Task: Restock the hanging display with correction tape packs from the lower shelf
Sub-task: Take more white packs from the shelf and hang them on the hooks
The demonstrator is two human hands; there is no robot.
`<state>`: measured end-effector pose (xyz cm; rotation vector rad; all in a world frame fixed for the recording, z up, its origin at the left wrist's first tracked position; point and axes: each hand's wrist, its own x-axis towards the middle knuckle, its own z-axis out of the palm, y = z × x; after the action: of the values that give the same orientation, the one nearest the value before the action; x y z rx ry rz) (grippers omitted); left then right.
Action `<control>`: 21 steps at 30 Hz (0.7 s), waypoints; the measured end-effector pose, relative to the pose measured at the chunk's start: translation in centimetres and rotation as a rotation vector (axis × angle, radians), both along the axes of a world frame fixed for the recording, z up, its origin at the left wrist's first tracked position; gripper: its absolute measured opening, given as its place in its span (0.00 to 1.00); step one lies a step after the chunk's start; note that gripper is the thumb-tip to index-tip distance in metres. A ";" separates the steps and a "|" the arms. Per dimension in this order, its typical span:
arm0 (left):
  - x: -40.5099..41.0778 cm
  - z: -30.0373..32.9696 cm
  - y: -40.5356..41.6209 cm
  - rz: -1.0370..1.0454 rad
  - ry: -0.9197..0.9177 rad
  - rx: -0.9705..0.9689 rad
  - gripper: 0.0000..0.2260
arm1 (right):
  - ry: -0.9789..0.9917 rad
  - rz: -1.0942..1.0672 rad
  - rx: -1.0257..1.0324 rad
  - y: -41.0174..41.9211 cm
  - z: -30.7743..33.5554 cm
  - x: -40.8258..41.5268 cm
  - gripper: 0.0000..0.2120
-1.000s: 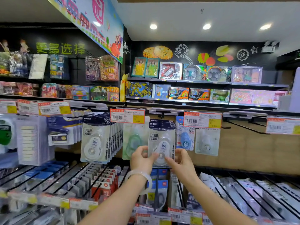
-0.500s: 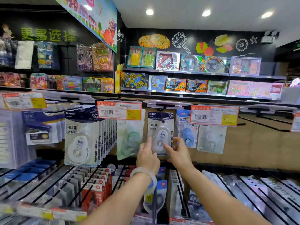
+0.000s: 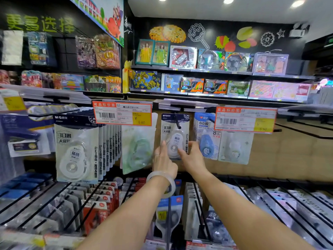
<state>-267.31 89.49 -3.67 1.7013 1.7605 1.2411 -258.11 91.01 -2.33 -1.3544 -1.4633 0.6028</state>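
Already the white-and-navy carded correction tape pack (image 3: pixel 174 135) sits farther back on the black wire peg (image 3: pixel 177 123) than a second ago, when both hands held it out in front of the hook's tip; the peg's end now pokes through the card's top hole, so by my reckoning this pack is all but hung. Nearest the camera, low in the frame, the sloped lower shelf (image 3: pixel 270 201) carries rows of packs between wire dividers. Just above, at frame centre, the left hand (image 3: pixel 163 159) lays extended fingers along the pack's left edge, and the right hand (image 3: pixel 191 156) pinches its lower right corner. Neither grip is clenched: left is flat contact, right a light pinch. Left of them hangs a full row of identical packs (image 3: pixel 77 148).
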 end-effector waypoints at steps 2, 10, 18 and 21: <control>0.0 0.1 0.0 -0.011 0.016 -0.022 0.35 | -0.017 0.003 0.000 -0.1 0.2 -0.1 0.18; 0.1 0.1 -2.3 -0.075 0.130 -0.071 0.38 | -0.230 0.011 -0.135 -2.1 -0.3 0.6 0.26; 1.2 0.1 -8.0 -0.139 0.714 -0.184 0.30 | -0.854 0.077 -0.149 -7.3 -1.0 3.0 0.19; 1.9 0.8 -11.0 -0.124 0.856 -0.181 0.25 | -1.029 0.125 -0.083 -10.2 -0.9 4.3 0.19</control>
<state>-265.39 78.47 -2.89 2.3706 2.0533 0.2588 -253.83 80.84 -3.20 -1.7520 -2.3554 -0.0136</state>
